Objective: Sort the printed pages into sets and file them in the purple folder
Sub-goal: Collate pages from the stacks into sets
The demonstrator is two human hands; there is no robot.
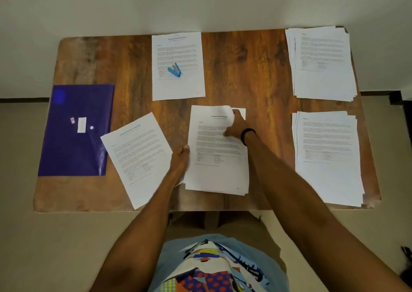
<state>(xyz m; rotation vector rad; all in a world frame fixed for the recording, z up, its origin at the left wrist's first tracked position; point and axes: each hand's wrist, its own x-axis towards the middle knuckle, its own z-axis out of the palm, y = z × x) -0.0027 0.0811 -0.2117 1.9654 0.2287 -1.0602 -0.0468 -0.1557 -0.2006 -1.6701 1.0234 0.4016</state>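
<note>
Right fingers (236,115): curled round the upper right corner of the top page (214,140); the corner is lifted and bent over, and the thumb is pressed on the printed face just below.
Right hand (238,125): laid over the upper right part of that page; a black band (248,134) is worn at the wrist.
Left hand (181,160): set against the left edge of the centre stack (220,190), lower and to the left of the right fingers; its fingers are hidden, so a grip cannot be told.
Centre stack: found directly under the right fingers, with the top page as its uppermost sheet and the lower sheets fanned slightly at the near edge.
Tilted page (136,158): laid just left of the left hand, turned at an angle, its far left corner lapped over the folder.
Purple folder (73,149): laid flat well to the left of both hands, closed, with a small white label on its flap.
Far page (178,53): placed beyond the fingers and a little left, square to the table edge.
Blue tool (174,70): rested on the far page, hinged open.
Far right stack (323,64): placed to the right of and beyond the fingers, at the table corner.
Near right stack (327,158): placed to the right of the fingers, near the front edge.
Wooden table (256,68): everything above is borne by it.
</note>
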